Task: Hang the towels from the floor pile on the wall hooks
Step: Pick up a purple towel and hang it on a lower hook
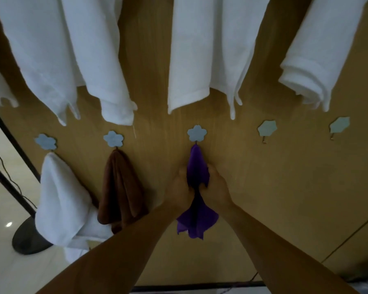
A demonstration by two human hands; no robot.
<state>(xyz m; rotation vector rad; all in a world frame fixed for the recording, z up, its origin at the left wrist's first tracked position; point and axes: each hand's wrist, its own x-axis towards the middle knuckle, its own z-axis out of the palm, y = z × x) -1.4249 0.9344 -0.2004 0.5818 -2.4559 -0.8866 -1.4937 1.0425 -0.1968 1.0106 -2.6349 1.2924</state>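
My hands flank the towel on the middle hook; two hung towels left, two bare hooks right.

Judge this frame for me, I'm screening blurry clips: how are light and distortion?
Head view: dim, warm light; wide-angle bending at the edges, so the white hanging towels fan outward; mild softness; a glare spot on the pale floor.

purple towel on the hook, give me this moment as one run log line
purple cloth towel on middle flower-shaped hook | left hand gripping | right hand gripping | two right hooks bare
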